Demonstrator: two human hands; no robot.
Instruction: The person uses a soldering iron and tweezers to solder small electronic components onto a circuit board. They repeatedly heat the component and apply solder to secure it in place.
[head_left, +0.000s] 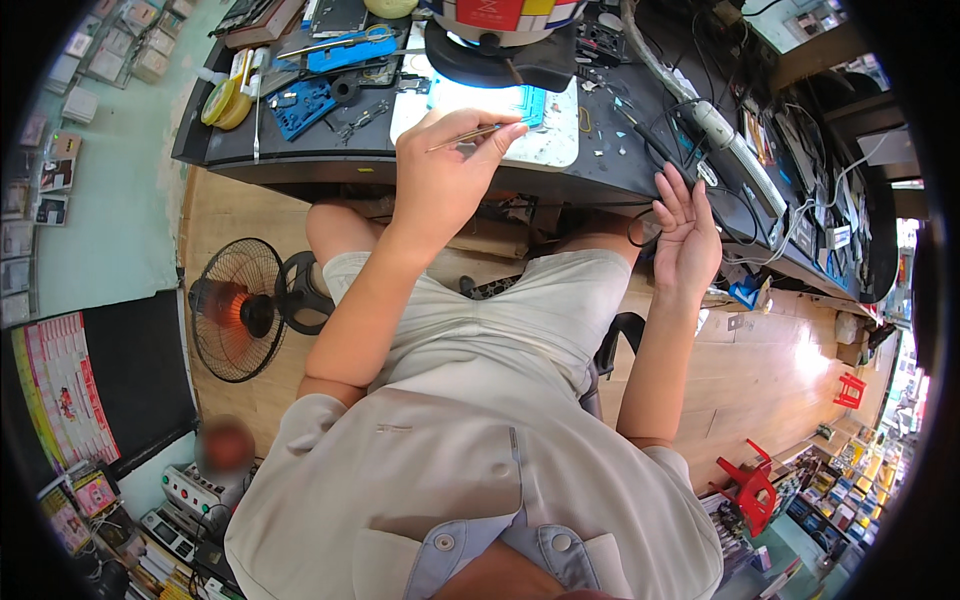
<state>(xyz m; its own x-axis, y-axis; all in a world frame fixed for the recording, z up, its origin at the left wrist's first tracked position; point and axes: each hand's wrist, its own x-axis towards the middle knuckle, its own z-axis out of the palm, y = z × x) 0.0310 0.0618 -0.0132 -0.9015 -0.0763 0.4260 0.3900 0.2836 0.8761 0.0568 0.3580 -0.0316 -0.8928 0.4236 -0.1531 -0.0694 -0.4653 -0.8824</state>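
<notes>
Black wire-caged fan [257, 316] at left, red stool [750, 490] at right

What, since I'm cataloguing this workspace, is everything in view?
Desk: one, dark, top
Mat: one, white, on desk
Lit panel: one, blue, on mat
Overhead device: one, multicoloured, top centre
Thin tool: one, brownish, above mat
Tray: one, blue, desk's left
Round container: one, yellow, desk's left end
Cables: several, black and white, desk's right
Fan: one, black, left
Stools: two, red, right
Control box: one, pale, lower left
Small goods: many, mixed, lower right
Shirt: one, beige, lower centre
Shorts: one, pale, centre
Left hand: one, bare, gripping thin tool
Right hand: one, bare, desk's right
</notes>
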